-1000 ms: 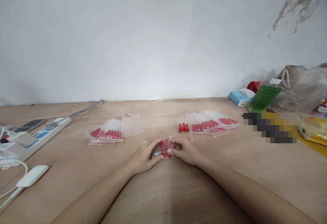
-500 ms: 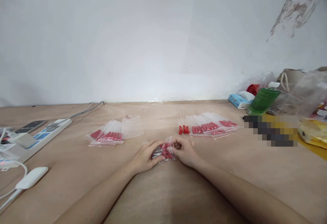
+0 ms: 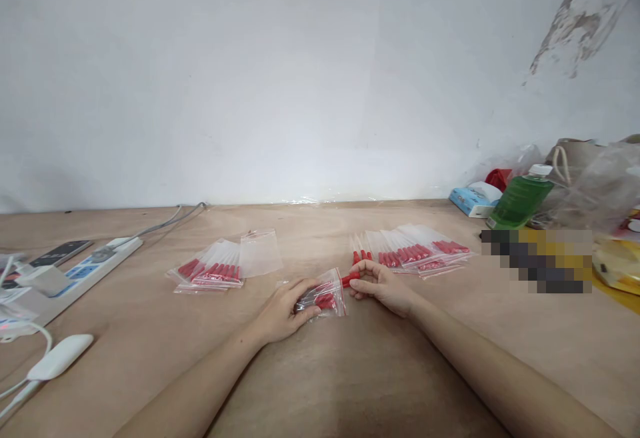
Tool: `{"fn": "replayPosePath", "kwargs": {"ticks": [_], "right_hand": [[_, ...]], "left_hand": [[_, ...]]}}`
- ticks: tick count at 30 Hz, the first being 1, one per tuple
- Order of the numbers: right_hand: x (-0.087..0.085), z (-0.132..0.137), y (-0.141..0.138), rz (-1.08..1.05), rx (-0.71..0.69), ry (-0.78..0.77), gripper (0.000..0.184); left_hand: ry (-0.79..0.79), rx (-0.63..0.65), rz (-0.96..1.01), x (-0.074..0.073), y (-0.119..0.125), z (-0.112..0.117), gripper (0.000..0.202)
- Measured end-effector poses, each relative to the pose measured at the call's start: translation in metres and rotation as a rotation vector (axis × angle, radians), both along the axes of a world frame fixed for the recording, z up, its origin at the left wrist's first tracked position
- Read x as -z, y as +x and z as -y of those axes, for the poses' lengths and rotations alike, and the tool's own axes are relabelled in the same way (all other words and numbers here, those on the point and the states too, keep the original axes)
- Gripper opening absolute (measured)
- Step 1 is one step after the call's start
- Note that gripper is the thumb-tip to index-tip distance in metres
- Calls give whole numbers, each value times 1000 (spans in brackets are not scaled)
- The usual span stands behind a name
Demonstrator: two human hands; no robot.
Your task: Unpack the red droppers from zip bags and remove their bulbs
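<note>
My left hand [image 3: 286, 307] lies on a small clear zip bag [image 3: 325, 299] with red-capped pieces inside, fingers closed on its left end, holding it down on the wooden table [image 3: 350, 385]. My right hand [image 3: 376, 283] is just right of the bag's mouth and pinches a red-capped piece [image 3: 350, 279] whose tip reaches into the bag. Behind my right hand lie loose red-capped clear tubes [image 3: 361, 251] and a row of filled bags [image 3: 420, 250].
A stack of filled bags and an empty one [image 3: 223, 266] lies to the left. A power strip [image 3: 75, 270], a white charger [image 3: 60, 357] and cables sit far left. At right stand a green bottle [image 3: 520, 199], a blue box [image 3: 470, 199] and plastic bags [image 3: 600, 191].
My right hand has let go of the bag's edge and drawn a little to the right, now pinching one red-capped piece at the bag's mouth. My left hand stays on the bag.
</note>
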State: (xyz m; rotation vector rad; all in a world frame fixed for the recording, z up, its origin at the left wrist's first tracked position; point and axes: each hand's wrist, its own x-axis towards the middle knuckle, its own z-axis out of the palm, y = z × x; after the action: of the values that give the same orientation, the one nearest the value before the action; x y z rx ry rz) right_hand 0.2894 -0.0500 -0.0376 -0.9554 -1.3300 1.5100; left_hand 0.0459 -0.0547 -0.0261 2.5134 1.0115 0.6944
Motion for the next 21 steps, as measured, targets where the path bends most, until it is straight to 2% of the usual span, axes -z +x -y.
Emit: {"fn": "replayPosePath", "kwargs": {"ticks": [5, 8, 11, 14, 16, 18, 21], "right_hand": [[-4, -6, 6, -32, 25, -27, 31], [-22, -15, 31, -12, 64, -4, 30], [-49, -20, 58, 18, 231, 38, 31], [-67, -22, 64, 55, 465, 256, 31], [-68, -26, 54, 126, 561, 423, 29], [-59, -32, 36, 264, 591, 616, 24], [-38, -44, 8, 542, 473, 907, 13]], "left_hand": [[-4, 7, 10, -2, 1, 1, 40], [-5, 16, -8, -3, 0, 0, 42], [8, 36, -32, -1, 0, -1, 46], [28, 52, -64, 1, 0, -2, 50], [33, 53, -85, 3, 0, -3, 51], [32, 53, -94, 3, 0, -3, 51], [29, 51, -92, 3, 0, -1, 51]]}}
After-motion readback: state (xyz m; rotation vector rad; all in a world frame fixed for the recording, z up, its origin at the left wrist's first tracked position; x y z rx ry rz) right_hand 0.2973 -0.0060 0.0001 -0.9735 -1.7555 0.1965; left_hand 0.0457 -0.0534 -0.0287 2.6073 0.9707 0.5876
